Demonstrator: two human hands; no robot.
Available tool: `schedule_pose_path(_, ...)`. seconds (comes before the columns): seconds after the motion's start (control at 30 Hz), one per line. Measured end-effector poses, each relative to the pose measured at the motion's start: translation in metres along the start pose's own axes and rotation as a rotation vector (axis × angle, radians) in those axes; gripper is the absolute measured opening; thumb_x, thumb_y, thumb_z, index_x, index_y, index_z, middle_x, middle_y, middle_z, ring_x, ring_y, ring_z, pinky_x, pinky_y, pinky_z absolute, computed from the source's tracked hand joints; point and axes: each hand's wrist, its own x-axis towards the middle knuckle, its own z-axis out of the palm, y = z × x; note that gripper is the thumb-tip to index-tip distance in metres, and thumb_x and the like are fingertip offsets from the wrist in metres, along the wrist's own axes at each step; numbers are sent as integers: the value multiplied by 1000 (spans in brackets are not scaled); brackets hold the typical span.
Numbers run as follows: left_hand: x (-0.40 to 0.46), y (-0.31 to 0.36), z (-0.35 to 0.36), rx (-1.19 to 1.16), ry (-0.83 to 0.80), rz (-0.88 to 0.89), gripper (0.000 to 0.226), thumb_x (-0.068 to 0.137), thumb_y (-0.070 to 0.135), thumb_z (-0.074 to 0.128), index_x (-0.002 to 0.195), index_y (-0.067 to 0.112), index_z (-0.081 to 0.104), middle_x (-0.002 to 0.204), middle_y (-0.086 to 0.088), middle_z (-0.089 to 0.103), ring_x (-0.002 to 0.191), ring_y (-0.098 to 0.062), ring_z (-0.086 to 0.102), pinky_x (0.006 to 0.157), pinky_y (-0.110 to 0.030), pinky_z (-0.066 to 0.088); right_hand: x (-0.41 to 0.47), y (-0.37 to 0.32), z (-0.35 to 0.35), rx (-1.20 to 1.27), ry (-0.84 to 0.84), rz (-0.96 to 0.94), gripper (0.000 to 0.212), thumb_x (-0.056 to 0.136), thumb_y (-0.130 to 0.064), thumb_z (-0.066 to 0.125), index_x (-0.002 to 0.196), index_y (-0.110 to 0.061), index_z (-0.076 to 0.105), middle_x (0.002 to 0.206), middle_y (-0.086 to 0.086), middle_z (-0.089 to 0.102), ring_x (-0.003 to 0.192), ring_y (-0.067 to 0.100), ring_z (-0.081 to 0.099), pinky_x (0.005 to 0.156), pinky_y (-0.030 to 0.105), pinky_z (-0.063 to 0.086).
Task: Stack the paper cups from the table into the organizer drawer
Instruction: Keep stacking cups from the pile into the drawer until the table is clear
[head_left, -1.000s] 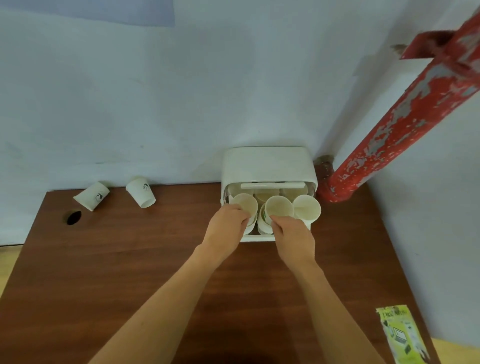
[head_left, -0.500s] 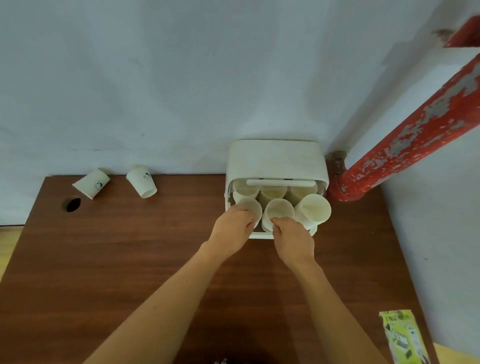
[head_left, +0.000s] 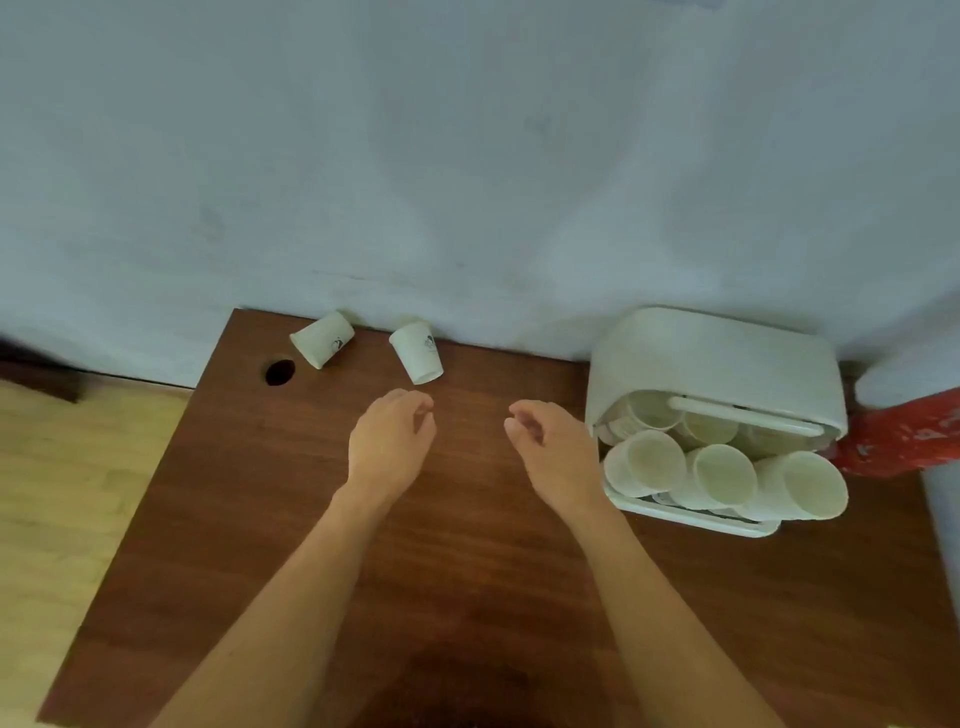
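Both hands hover over the table, holding nothing: left hand fingers loosely curled near a cup, right hand relaxed beside the drawer.

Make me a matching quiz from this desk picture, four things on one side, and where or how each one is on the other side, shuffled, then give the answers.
Things:
1. left hand
2. organizer drawer
3. two loose paper cups
4. round hole in the table

Place or state:
A. pulled open, holding cup stacks
B. near the table's far left corner
C. empty, fingers loosely curled above the table
D. lying on their sides by the wall

Pairs: 1-C, 2-A, 3-D, 4-B
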Motion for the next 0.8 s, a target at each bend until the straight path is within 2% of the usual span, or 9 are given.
schedule_pose_path(0.13,28,-63,-23,14,37,-167,27,95,25,55,120,21,62,112,4,64,98,-12,60,79,-29,50,39,-37,52,-34,-59,21,29,97,-32,55,124,-29,60,115,-12,64,96,3,57,87,23,46)
schedule_pose_path(0.23,52,-102,-30,41,29,-247,25,95,25,54,119,21,62,110,2,63,93,-14,61,71,-27,45,69,-54,83,-91,-87,35,32,96,-29,54,128,-29,58,118,-11,62,95,2,55,83,21,43)
schedule_pose_path(0.37,83,-145,-30,59,21,-353,21,95,27,51,111,19,62,100,0,63,81,-16,56,65,-30,43,113,-64,116,-152,-123,39,44,94,-27,56,137,-28,49,135,-6,52,118,15,52,93,29,43)
schedule_pose_path(0.57,133,-181,-15,-50,87,-470,36,93,39,56,117,13,58,111,-5,59,102,-24,56,74,-35,44,169,-72,149,-324,-132,49,59,91,-21,57,146,-26,37,150,1,32,128,32,40,102,48,43)
schedule_pose_path(0.63,148,-185,-7,-113,108,-508,38,93,39,55,118,12,59,112,-5,60,103,-24,56,73,-35,44,182,-71,160,-347,-157,65,62,91,-22,58,148,-29,32,155,1,24,131,33,38,104,48,42)
schedule_pose_path(0.7,159,-186,-3,-197,130,-550,34,93,37,55,112,10,61,107,-6,62,98,-25,59,69,-32,42,191,-70,170,-363,-186,84,64,91,-24,58,148,-31,31,156,1,22,129,33,41,102,45,43)
schedule_pose_path(0.8,163,-184,-4,-316,131,-575,28,96,30,53,111,8,61,110,-9,66,100,-23,63,70,-26,42,189,-71,183,-368,-185,95,56,90,-24,60,141,-31,37,146,1,33,115,32,52,89,42,47)
